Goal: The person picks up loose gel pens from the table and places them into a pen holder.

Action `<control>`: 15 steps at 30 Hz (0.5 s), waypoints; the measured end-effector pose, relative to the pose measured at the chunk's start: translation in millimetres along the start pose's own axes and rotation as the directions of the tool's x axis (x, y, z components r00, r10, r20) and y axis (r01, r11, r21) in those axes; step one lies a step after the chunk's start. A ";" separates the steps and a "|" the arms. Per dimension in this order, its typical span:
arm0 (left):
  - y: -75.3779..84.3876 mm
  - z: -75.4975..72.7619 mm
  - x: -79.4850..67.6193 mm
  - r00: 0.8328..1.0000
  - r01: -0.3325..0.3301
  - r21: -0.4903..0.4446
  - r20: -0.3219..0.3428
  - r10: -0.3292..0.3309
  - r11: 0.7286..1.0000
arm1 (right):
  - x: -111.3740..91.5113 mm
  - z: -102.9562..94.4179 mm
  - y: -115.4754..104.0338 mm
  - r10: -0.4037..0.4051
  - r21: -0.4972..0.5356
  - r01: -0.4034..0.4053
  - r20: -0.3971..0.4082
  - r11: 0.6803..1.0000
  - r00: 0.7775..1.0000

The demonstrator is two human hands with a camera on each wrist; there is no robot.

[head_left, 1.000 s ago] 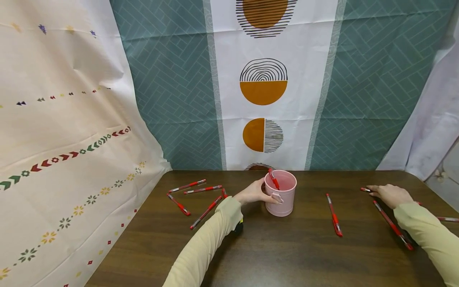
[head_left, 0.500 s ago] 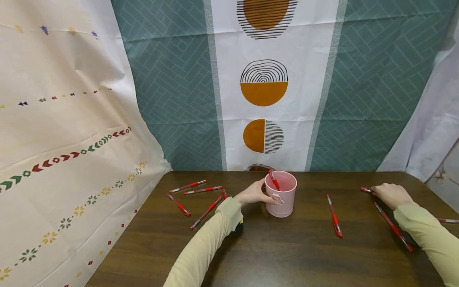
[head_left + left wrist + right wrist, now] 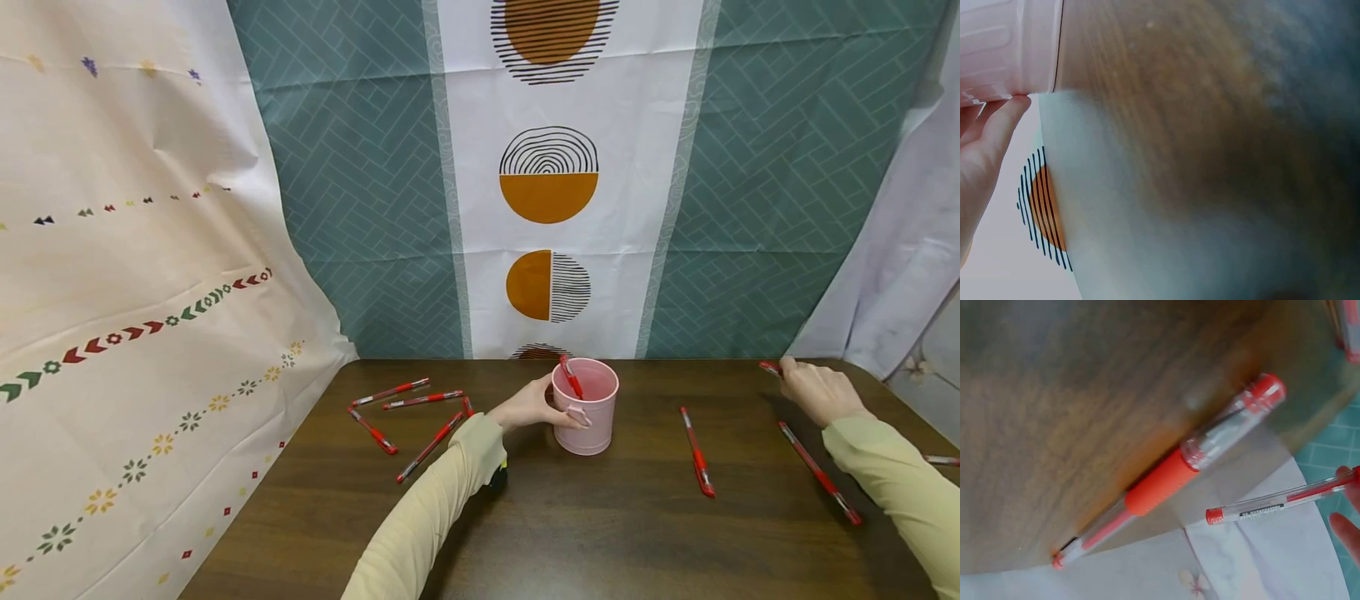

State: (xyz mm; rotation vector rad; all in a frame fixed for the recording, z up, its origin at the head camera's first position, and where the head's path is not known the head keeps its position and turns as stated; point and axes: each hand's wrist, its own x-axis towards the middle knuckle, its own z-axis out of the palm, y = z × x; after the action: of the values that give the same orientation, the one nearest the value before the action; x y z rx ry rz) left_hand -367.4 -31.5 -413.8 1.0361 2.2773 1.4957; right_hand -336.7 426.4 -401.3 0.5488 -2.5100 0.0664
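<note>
My left hand [image 3: 528,406] grips the side of a small pink bucket [image 3: 588,429] standing on the table, its thumb across the front near the handle lug. The bucket's wall [image 3: 1010,50] and part of the hand [image 3: 982,156] show in the left wrist view. One red pen [image 3: 572,377] leans inside the bucket, its end above the rim. At the far right, my right hand [image 3: 821,393] pinches another red gel pen [image 3: 770,367], raised off the table. The right wrist view shows this pen [image 3: 1260,509] by its clear end, with two fingertips [image 3: 1344,531] at the edge.
Red pens lie right of the bucket, one nearer [image 3: 697,452], one beneath the right forearm [image 3: 819,472], and one at the right edge [image 3: 942,460]. Several more, including one slanted pen [image 3: 430,447], lie left of the left hand. Patterned cloth [image 3: 551,233] hangs behind the table.
My right hand has lifted the pen off the table, moving up and slightly away, its fingers now more curled. The left hand and bucket have stayed in place.
</note>
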 end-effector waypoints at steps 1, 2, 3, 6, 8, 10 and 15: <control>0.3 -0.1 -0.2 1.000 0.007 0.006 -0.002 -0.007 1.000 | 1.1 -0.6 -0.6 0.001 0.007 0.000 -0.022 1.000 1.000; 0.8 -0.1 -0.5 1.000 0.014 0.006 -0.002 -0.014 1.000 | 2.2 -1.1 -1.1 -0.002 0.012 0.003 -0.039 1.000 0.999; 1.3 -0.1 -0.7 1.000 0.020 0.005 -0.002 -0.020 1.000 | 3.4 -1.4 -1.6 -0.005 0.020 0.006 -0.055 1.000 0.998; 1.9 -0.4 -1.1 1.000 0.030 0.003 -0.002 -0.030 1.000 | 6.4 -2.0 -3.1 -0.015 0.033 0.017 -0.076 0.999 0.997; 2.2 -0.5 -1.0 1.000 0.024 -0.007 0.004 -0.024 1.000 | 8.2 -2.8 -4.3 -0.020 0.040 0.022 -0.065 0.999 0.998; 1.8 -0.6 -0.7 1.000 0.017 -0.012 0.009 -0.017 1.000 | 9.4 -3.4 -6.2 -0.026 0.041 0.028 -0.053 0.999 0.998; 2.2 0.5 -1.3 1.000 0.021 -0.017 0.012 -0.021 1.000 | 12.1 -4.5 -14.1 -0.064 0.035 0.067 -0.068 0.997 0.996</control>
State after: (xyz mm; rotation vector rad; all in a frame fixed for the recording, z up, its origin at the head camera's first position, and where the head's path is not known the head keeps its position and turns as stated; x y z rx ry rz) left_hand -365.3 -31.5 -412.4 1.0103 2.2562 1.4948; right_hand -337.9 409.8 -392.0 0.6334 -2.4280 0.1058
